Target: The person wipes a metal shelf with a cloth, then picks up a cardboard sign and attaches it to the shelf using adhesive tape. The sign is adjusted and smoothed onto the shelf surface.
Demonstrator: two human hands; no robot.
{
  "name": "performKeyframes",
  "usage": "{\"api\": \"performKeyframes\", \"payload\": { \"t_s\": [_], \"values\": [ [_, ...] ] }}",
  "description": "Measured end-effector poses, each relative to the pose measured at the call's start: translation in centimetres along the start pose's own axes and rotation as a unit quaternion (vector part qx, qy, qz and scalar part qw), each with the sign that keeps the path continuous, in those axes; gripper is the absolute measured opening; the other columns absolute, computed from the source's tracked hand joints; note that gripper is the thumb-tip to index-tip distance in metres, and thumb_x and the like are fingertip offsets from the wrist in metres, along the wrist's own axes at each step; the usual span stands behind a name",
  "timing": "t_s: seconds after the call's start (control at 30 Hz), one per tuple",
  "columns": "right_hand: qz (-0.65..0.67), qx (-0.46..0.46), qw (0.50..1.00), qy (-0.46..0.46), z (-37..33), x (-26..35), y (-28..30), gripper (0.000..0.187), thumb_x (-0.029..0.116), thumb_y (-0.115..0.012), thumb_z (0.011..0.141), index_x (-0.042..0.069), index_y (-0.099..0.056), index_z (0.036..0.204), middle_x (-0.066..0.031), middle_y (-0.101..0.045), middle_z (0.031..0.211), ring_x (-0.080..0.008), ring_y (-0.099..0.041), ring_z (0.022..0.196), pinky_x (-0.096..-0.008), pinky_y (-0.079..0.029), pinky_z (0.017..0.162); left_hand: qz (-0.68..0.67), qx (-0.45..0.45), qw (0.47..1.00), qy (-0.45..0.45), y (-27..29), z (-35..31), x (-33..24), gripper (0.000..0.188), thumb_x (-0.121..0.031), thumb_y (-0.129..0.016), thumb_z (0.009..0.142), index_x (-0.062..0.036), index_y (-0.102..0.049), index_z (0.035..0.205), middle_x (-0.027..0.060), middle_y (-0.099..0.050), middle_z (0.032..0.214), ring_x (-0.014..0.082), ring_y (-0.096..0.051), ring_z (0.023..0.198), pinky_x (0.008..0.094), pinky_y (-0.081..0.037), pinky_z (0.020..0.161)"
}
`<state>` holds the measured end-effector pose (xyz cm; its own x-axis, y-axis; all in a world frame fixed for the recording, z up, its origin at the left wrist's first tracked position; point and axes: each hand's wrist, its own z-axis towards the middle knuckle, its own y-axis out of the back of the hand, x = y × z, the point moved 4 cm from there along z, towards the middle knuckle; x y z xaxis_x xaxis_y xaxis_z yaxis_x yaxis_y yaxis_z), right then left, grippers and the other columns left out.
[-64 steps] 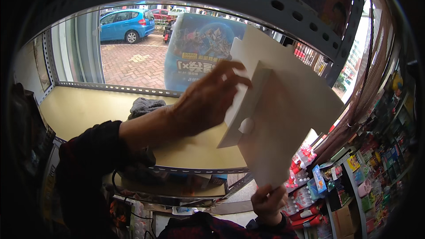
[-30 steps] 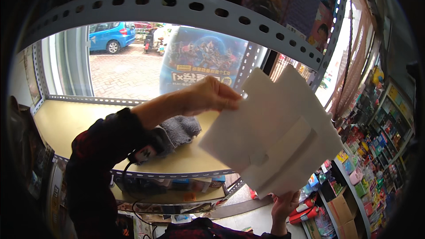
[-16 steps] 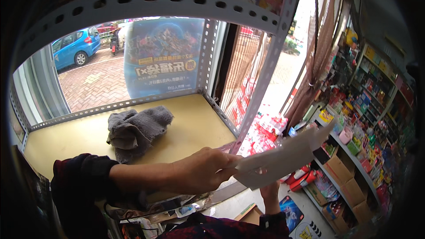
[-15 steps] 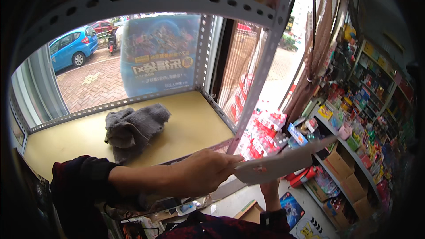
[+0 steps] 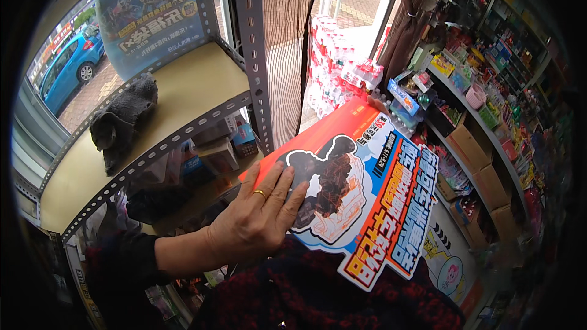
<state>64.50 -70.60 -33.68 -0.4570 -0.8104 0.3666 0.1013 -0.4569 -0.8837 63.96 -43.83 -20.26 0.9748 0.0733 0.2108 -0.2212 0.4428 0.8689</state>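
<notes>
In front of the person's chest, a large printed cardboard sign (image 5: pixel 361 201) lies almost flat, its picture side up, showing a dark figure on an orange and blue ground with bold lettering. The left hand (image 5: pixel 260 217) rests palm down on the sign's near left part, its fingers (image 5: pixel 287 186) spread and pressed flat on the print, with a ring on one finger; the dark sleeve (image 5: pixel 119 263) runs off toward the lower left. The right hand is not in sight, so its state cannot be told. The sign's far corner points toward the doorway and its near edge lies over the person's dark red knitted top (image 5: pixel 318 296).

To the left stands a grey perforated metal shelf (image 5: pixel 183 131) with a yellowish board. A dark grey cloth (image 5: pixel 119 122) lies crumpled near the board's left edge, well apart from the sign. A blue poster (image 5: pixel 153 15) stands against the window at the board's far edge. Packaged goods fill the shelves (image 5: pixel 483 140) on the right.
</notes>
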Motion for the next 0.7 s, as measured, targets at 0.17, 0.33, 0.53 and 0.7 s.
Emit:
{"api": "performKeyframes", "payload": {
  "t_s": [0.17,0.33,0.53,0.7],
  "values": [
    [-0.013,-0.003,1.000,0.000,-1.2,1.6,0.6,0.068,0.026,-0.068,0.077,0.002,-0.034,0.131,-0.0133,-0.044,0.128,-0.0260,-0.045,0.116,-0.0378,-0.035,0.098,0.025,-0.008,1.000,-0.002,-2.3,0.9,-1.2,0.039,-0.011,-0.050,0.078,0.0079,-0.055,0.112,0.0293,-0.055,0.111,0.0393,-0.053,0.108,0.0554,-0.038,0.092],
    [-0.026,-0.012,1.000,0.002,-2.1,2.7,1.4,0.070,0.028,-0.068,0.077,0.001,-0.032,0.132,-0.0132,-0.044,0.128,-0.0252,-0.044,0.117,-0.0374,-0.034,0.099,0.046,-0.006,0.999,0.004,-4.1,1.3,-1.6,0.040,-0.012,-0.049,0.079,0.0062,-0.054,0.115,0.0284,-0.055,0.113,0.0378,-0.053,0.109,0.0548,-0.038,0.092],
    [-0.054,-0.023,0.998,0.009,-2.6,3.6,1.8,0.072,0.029,-0.068,0.077,0.000,-0.031,0.132,-0.0131,-0.043,0.129,-0.0242,-0.043,0.118,-0.0370,-0.033,0.100,0.016,-0.041,0.999,0.016,-6.2,1.3,-2.0,0.036,-0.008,-0.054,0.078,0.0041,-0.056,0.112,0.0232,-0.055,0.113,0.0336,-0.055,0.105,0.0485,-0.041,0.090],
    [-0.094,-0.035,0.994,0.031,-3.3,4.8,2.1,0.074,0.030,-0.068,0.078,-0.001,-0.030,0.133,-0.0130,-0.042,0.130,-0.0233,-0.042,0.118,-0.0367,-0.031,0.101,0.037,-0.092,0.995,-0.007,-8.0,1.6,-2.8,0.039,-0.015,-0.053,0.080,-0.0082,-0.057,0.118,0.0073,-0.049,0.093,0.0218,-0.049,0.079,0.0366,-0.042,0.069]
  ]
}}
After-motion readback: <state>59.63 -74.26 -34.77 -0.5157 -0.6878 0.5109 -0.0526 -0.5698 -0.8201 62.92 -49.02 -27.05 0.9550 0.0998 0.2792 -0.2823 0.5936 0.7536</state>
